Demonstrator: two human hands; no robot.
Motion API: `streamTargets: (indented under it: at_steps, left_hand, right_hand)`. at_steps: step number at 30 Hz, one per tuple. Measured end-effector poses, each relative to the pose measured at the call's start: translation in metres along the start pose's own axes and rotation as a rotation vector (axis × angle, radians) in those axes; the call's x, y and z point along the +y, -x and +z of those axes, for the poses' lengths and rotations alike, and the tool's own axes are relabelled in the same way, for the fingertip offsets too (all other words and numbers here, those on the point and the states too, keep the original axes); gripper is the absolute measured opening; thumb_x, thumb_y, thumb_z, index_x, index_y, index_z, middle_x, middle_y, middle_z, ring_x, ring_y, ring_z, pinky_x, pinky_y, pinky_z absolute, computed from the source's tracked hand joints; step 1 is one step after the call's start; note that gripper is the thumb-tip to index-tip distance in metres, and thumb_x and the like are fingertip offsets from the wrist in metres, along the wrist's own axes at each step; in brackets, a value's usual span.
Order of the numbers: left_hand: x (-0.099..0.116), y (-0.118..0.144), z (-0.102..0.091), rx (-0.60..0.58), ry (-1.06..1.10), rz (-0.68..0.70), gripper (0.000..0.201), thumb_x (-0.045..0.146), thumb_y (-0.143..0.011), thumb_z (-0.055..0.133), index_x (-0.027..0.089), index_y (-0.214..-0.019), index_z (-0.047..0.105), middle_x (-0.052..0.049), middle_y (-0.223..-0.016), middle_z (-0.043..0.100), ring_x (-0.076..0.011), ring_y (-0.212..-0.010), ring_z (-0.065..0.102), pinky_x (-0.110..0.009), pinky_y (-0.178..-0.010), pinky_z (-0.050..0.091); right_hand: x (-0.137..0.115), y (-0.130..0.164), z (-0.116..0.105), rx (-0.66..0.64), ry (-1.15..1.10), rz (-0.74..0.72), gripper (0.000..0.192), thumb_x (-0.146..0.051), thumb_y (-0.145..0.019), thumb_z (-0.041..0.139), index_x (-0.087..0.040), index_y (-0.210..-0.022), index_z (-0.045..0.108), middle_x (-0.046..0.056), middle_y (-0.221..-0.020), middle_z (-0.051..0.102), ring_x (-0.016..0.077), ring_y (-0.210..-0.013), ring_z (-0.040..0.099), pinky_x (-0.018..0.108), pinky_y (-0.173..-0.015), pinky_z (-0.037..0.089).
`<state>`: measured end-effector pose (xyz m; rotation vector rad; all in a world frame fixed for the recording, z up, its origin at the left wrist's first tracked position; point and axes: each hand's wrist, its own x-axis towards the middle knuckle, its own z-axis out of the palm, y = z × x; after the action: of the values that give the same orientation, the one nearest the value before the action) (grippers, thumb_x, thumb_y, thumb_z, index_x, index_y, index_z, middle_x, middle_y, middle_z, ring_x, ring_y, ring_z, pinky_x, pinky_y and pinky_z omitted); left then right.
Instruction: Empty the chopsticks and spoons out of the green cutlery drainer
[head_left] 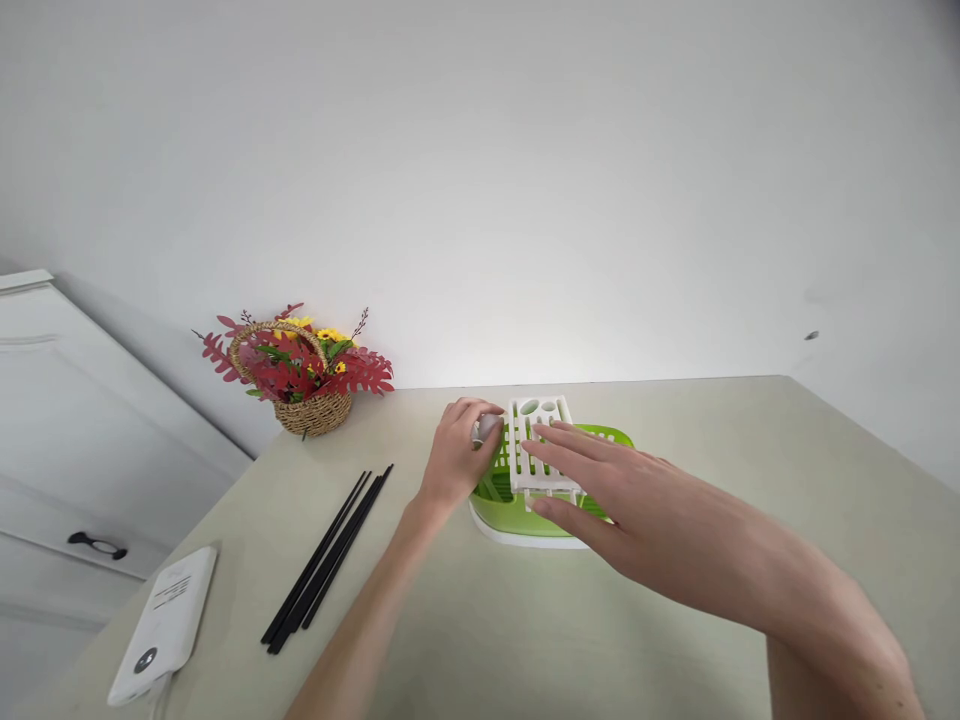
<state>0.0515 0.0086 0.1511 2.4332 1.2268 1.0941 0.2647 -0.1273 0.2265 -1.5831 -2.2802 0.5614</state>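
A green cutlery drainer [499, 515] with a white base stands on the table. Over its middle sits a white slotted rack [517, 440], pierced by long slots and round holes. At the drainer's left side my left hand [454, 455] is closed, fingers curled around a pale rounded thing [486, 428]; its lower part is hidden, and its kind is unclear. My right hand [600, 480] lies across the rack's right part, fingers stretched out over the slots, thumb near the front edge. Part of the rack and the drainer's right side are hidden beneath it.
Several black chopsticks [330, 560] lie left of my left forearm. A white power bank [169, 620] with a cable rests near the table's left edge. A wicker basket of flowers [311, 412] stands against the wall. A white cabinet [97, 440] is at the left.
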Motion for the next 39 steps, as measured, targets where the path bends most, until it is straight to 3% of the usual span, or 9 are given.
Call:
streamTargets:
  at_steps: [9,24,33,36,39]
  left_hand:
    - [0.006,0.000,0.001,0.017,-0.027,0.021,0.014,0.021,-0.097,0.057,0.024,-0.104,0.069,-0.004,-0.108,0.071,-0.0236,-0.109,0.066,-0.038,-0.097,0.053]
    - [0.014,0.003,-0.002,-0.005,-0.240,-0.059,0.005,0.028,-0.092,0.066,0.027,-0.096,0.067,0.002,-0.098,0.078,-0.0208,-0.083,0.070,-0.032,-0.069,0.048]
    - [0.011,0.003,-0.004,-0.007,-0.211,0.006,0.009,0.030,-0.092,0.066,0.027,-0.098,0.072,0.000,-0.104,0.073,-0.0182,-0.086,0.070,-0.030,-0.073,0.051]
    - [0.009,0.004,-0.003,0.056,-0.217,0.015,0.009,0.030,-0.091,0.065,0.024,-0.086,0.071,-0.002,-0.097,0.072,-0.0166,-0.080,0.068,-0.029,-0.070,0.050]
    - [0.006,0.003,-0.002,0.069,-0.231,0.037,0.023,0.029,-0.092,0.064,0.023,-0.069,0.064,-0.001,-0.083,0.071,-0.0148,-0.069,0.064,-0.028,-0.066,0.046]
  right_hand:
    - [0.003,0.002,0.004,-0.001,-0.006,-0.005,0.060,-0.061,-0.107,0.034,-0.034,-0.159,0.048,-0.006,-0.170,0.039,0.0280,-0.160,0.029,0.048,-0.124,0.042]
    - [0.005,0.002,0.005,0.005,-0.012,-0.020,0.063,-0.061,-0.107,0.035,-0.035,-0.164,0.042,-0.005,-0.172,0.033,0.0299,-0.161,0.025,0.051,-0.126,0.039]
    - [0.004,0.001,0.004,-0.005,-0.006,-0.016,0.063,-0.061,-0.107,0.036,-0.036,-0.164,0.040,-0.006,-0.172,0.032,0.0291,-0.161,0.025,0.050,-0.125,0.040]
    - [0.005,0.002,0.005,0.004,-0.010,-0.020,0.064,-0.062,-0.106,0.035,-0.035,-0.164,0.042,-0.004,-0.172,0.033,0.0302,-0.160,0.025,0.051,-0.125,0.040]
    - [0.006,0.003,0.006,0.006,-0.023,-0.025,0.064,-0.063,-0.106,0.035,-0.035,-0.163,0.043,-0.003,-0.172,0.034,0.0311,-0.160,0.026,0.051,-0.125,0.040]
